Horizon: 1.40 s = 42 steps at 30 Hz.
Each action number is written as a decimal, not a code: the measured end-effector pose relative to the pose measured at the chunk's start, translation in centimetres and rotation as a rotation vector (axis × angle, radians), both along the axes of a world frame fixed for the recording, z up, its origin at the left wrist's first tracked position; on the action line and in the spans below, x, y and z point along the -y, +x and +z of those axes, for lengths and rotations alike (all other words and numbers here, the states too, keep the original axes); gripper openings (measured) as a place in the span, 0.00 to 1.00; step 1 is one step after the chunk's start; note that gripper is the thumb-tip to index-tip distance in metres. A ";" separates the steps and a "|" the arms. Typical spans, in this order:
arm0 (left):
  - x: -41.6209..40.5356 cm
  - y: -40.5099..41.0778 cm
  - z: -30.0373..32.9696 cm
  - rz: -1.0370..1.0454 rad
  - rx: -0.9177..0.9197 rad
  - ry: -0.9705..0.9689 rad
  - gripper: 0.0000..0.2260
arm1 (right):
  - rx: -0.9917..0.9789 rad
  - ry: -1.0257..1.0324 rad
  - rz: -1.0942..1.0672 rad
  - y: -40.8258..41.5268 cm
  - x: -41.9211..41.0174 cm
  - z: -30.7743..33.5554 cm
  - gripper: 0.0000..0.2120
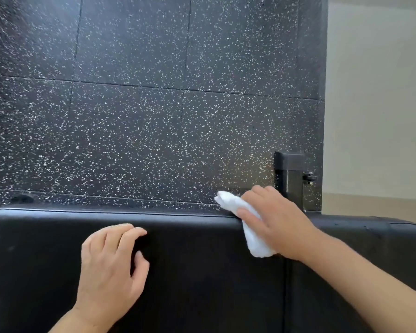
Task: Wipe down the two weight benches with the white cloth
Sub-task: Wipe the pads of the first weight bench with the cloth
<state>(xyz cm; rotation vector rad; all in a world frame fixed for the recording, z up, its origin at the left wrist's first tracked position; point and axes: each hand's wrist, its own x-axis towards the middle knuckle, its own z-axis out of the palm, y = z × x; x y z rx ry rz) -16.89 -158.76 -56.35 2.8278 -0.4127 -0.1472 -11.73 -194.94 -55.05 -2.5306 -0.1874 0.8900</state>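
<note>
Floor (154,104): black rubber tiles flecked with white, filling the upper part of the view; a pale wall stands to its right.
Weight bench (202,272): a black padded bench seen from above, its far edge running left to right below the floor; a seam at the right splits the pad into two sections. Only one bench can be identified; the second cannot be told from this view.
Bench frame post (292,179): a dark metal upright rising just beyond the far edge of the pad, near the cloth.
Right hand (274,219): fingers and thumb curled round the cloth, pressing it onto the far edge of the pad just left of the seam.
Left hand (113,263): fingers loosely bent, holding nothing, fingertips resting on or just above the pad; contact cannot be confirmed.
White cloth (252,234): bunched into a narrow roll, one end poking past the fingers over the bench edge, the other lying on the pad under the palm.
Step in hand (judged): wiping the far edge and top of this pad.
Technique (judged): the cloth would cover more if spread flat beneath the palm; overlapping strokes along the pad, even pressure, and a pass into the seam and over the rounded edge suit the work. The left hand can steady the bench.
</note>
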 end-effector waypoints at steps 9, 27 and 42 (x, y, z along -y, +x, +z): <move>2.4 -1.6 -1.6 0.174 0.087 0.025 0.18 | 0.134 0.138 0.054 3.0 -10.8 -1.3 0.09; 2.6 -1.3 -1.8 0.158 0.127 -0.070 0.18 | 0.155 -0.098 0.036 0.4 -5.6 0.1 0.18; -14.7 2.1 1.3 0.225 -0.055 -0.061 0.18 | 0.336 -0.019 0.003 4.4 -27.9 -1.2 0.13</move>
